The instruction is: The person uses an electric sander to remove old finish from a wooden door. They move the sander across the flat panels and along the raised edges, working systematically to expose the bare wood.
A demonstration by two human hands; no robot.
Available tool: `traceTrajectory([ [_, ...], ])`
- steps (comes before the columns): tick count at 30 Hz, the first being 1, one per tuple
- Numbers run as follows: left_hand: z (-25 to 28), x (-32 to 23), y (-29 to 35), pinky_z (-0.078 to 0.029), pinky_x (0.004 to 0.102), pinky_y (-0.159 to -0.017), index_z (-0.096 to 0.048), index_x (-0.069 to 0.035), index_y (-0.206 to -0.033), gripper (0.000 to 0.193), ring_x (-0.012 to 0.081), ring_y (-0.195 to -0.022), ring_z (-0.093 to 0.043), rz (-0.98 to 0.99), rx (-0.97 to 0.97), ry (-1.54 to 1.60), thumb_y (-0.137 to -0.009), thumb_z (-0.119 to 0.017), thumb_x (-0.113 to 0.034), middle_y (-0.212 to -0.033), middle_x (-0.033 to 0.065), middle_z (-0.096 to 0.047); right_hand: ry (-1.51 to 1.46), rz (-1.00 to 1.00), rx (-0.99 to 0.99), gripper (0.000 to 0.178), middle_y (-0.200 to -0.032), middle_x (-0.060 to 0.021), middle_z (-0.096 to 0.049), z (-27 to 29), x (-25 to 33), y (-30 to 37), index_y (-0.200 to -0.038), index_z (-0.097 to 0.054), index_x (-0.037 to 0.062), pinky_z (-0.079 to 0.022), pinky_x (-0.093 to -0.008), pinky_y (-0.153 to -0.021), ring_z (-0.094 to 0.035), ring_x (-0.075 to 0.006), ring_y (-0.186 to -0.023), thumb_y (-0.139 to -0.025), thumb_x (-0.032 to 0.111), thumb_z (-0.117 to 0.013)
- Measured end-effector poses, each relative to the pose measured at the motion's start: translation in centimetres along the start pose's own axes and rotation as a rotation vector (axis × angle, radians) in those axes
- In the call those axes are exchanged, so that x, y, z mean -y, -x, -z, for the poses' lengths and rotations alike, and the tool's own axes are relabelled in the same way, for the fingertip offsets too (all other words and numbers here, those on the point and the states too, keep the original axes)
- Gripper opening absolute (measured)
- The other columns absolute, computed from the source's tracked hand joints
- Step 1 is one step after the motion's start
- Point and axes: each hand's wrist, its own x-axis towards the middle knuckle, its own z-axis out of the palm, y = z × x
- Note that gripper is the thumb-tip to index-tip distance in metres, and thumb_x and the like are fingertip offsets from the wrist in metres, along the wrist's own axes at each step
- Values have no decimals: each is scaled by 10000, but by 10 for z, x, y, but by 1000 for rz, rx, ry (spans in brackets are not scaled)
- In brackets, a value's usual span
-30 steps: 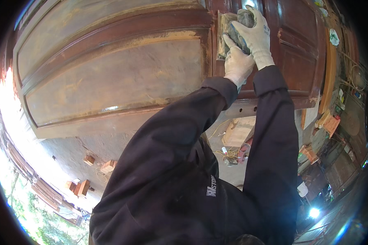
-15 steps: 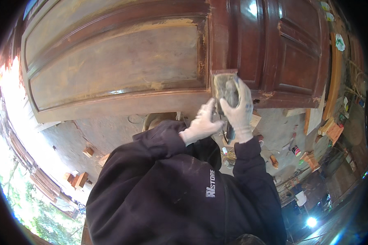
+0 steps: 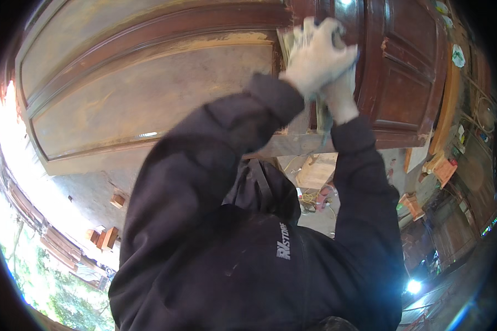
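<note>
A large panelled wooden door lies in front of me. Its left part is bare, dusty and pale, and its right part still shines dark red-brown. On the strip between them rests a dusty power sander, mostly covered by my gloved hands. My left hand is closed over the front of the sander. Behind and partly beneath it, my right hand grips the sander's body; most of its fingers are hidden. The tool's rear end shows below the hands, near the door's front edge.
Below the door, a light wooden block and a tangle of yellow cord lie on the floor. Small wood blocks sit at the left. Timber lengths and carved wood pieces stand at the right.
Both hands and the sander have moved away from me, up along the door's strip. My left hand, previously beside the sander with fingers apart, now lies over its front.
</note>
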Motion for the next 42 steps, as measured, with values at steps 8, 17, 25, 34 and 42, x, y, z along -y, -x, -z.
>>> traceTrajectory([
  [8,10,-15,-160,-476,473,-1033,-686,-138,-1184,448,402,-1204,-598,-163,-15,23,-856,-647,-441,-1243,213,-640,39,-6,59,498,-1105,-165,-657,-20,-33,-104,-1182,-623,73,-522,-449,-871,-646,-350,-1036,-736,202,-802],
  [17,-15,3,-37,-458,506,-1045,-618,-160,-1280,546,436,-1231,-552,-152,139,-12,-827,-707,-451,-1321,234,-561,130,-96,-63,471,-1065,-160,-676,-12,-15,2,-1163,-622,65,-553,-439,-818,-677,-349,-988,-747,199,-796],
  [25,1,7,165,-345,576,-1124,-573,-148,-1358,835,511,-1337,-407,-120,370,21,-663,-853,-515,-1443,305,-415,-98,-416,-11,624,-1355,-168,-559,-7,56,202,-1416,-473,72,-458,-483,-1036,-558,-385,-1225,-862,226,-716],
  [34,13,6,85,-370,591,-1086,-523,-164,-1405,946,516,-1306,-399,-123,349,108,-591,-902,-459,-1442,307,-379,-62,-206,-37,625,-1322,-166,-581,0,39,108,-1403,-488,73,-465,-478,-1018,-566,-386,-1208,-847,223,-731],
  [42,20,-14,-88,-459,520,-1050,-514,-146,-1417,753,456,-1262,-540,-207,-27,-50,-787,-732,-496,-1415,242,-510,-46,13,-119,626,-1287,-164,-599,-18,-38,-68,-1386,-502,74,-471,-479,-996,-573,-386,-1187,-830,224,-747],
])
